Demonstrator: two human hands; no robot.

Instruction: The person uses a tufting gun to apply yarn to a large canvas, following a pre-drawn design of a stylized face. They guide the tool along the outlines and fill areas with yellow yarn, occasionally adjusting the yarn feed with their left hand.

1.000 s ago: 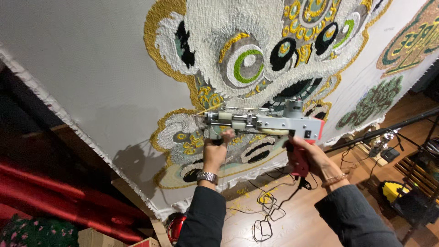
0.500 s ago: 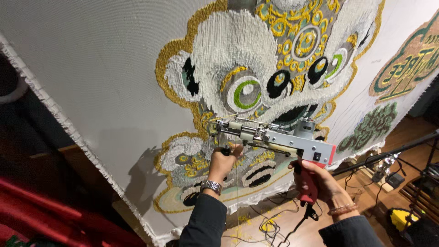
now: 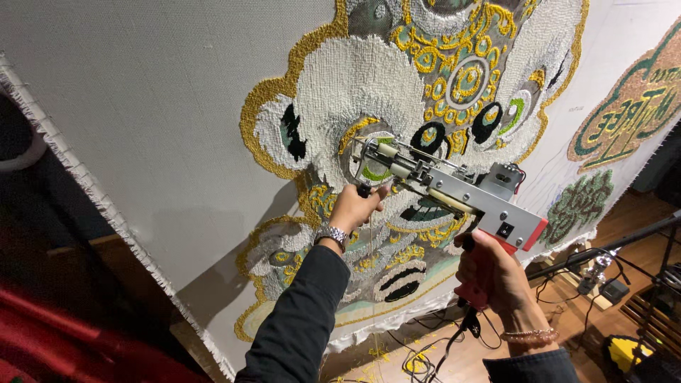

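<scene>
While the tufting gun (image 3: 454,190) is pressed nose-first against the stretched cloth (image 3: 163,106), both of the person's hands carry it: the left hand (image 3: 352,208) is clenched around the small front grip under the needle end, and the right hand (image 3: 493,273) is wrapped around the red rear handle below the grey metal body. The gun sits at the middle of the lion face (image 3: 425,106), its tip touching the green and white eye area, with its body slanting down to the right. It looks like a rigid, fairly weighty tool, metal plate and motor housing set well behind the needle, so a two-handed hold seems the right one: rear handle for the weight, front grip for steering. Its bare moving parts near the tip look like places to keep fingers off. A power cord (image 3: 454,340) hangs from the rear handle toward the floor (image 3: 567,326) and may drag slightly. The cloth is taut yet yielding, the tufted yarn soft.
</scene>
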